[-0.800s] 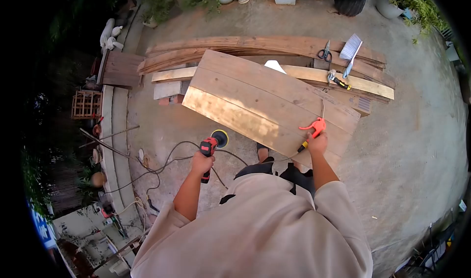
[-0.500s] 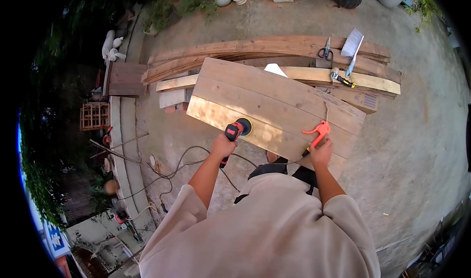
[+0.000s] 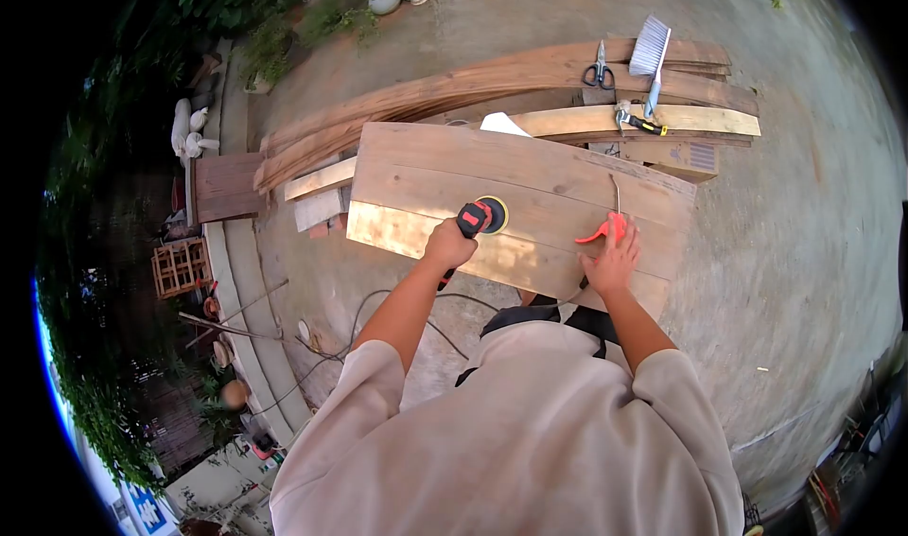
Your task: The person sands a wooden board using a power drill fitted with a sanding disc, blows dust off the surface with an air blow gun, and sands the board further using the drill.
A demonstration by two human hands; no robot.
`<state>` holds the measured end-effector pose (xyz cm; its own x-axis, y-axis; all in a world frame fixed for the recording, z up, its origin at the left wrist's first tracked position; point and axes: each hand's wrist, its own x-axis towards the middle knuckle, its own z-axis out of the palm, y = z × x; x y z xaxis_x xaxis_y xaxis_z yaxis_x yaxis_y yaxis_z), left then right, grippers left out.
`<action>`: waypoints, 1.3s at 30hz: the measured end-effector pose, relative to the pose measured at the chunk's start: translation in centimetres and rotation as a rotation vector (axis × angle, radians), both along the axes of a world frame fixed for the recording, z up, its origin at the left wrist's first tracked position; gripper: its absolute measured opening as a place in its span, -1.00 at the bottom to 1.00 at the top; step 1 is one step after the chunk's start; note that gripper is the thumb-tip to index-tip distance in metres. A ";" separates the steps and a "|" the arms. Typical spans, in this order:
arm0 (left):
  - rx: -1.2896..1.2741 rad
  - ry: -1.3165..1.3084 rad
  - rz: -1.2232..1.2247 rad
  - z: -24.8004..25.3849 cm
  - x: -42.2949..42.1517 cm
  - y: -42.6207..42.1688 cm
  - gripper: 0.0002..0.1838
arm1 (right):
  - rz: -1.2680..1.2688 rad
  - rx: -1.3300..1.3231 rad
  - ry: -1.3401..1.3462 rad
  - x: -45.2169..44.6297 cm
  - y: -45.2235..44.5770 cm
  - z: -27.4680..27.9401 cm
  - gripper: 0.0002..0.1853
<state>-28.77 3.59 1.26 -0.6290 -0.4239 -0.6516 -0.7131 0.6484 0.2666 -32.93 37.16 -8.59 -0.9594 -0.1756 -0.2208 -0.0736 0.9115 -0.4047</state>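
The left hand (image 3: 448,246), clamped around a sander (image 3: 472,218), has brought its pad from outside the wooden panel (image 3: 549,191) to over it, just beyond the knuckles. The right hand (image 3: 613,260) has loosened, fingers spread over the blow gun (image 3: 603,227) beneath.

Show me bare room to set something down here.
The wood panel is bare from its far edge to the sander, and between sander and red air gun. The concrete floor just right of the panel is open too. Crowded: the right end of the plank stack, holding scissors, brush and hammer.
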 end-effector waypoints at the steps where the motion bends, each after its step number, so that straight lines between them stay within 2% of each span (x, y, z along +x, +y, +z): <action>1: -0.005 0.011 0.000 -0.1 -0.5 0.2 -0.66 | -0.126 -0.016 0.004 -0.5 0.4 -1.0 0.17; 5: -0.013 0.035 -0.026 -1.0 -2.2 0.9 -0.66 | -0.605 0.111 -0.100 -2.4 5.1 -4.1 0.24; 8: 0.009 0.040 -0.042 -2.0 -3.6 1.2 -0.65 | -0.808 0.232 -0.170 -2.5 11.1 -6.9 0.35; 11: 0.030 0.038 -0.068 -1.6 -4.9 2.6 -0.64 | -0.845 0.130 -0.394 -2.2 15.3 -5.6 0.39; 14: 0.014 0.033 -0.106 -0.9 -6.0 4.3 -0.65 | -0.781 -0.098 -0.468 0.0 19.5 -11.1 0.32; 17: -0.008 0.045 -0.110 -2.0 -6.8 4.9 -0.66 | -0.803 -0.253 -0.579 1.8 21.2 -13.7 0.17; 20: 0.005 0.058 -0.105 -1.7 -8.0 5.9 -0.66 | -0.836 -0.373 -0.609 2.4 20.3 -11.9 0.04; 23: -0.016 0.054 -0.111 -1.7 -8.7 6.7 -0.66 | -0.815 -0.468 -0.629 2.4 19.4 -10.3 0.05; 29: -0.005 0.041 -0.076 -3.7 -9.7 7.2 -0.69 | -0.815 -0.326 -0.556 2.7 19.3 -11.9 -0.01; 32: 0.031 0.043 -0.051 -5.1 -9.7 6.8 -0.74 | -0.820 -0.354 -0.548 3.0 19.6 -13.7 -0.02; 39: 0.131 0.062 0.135 -2.6 -9.4 6.9 -0.87 | -0.813 -0.369 -0.548 2.9 19.4 -13.1 -0.03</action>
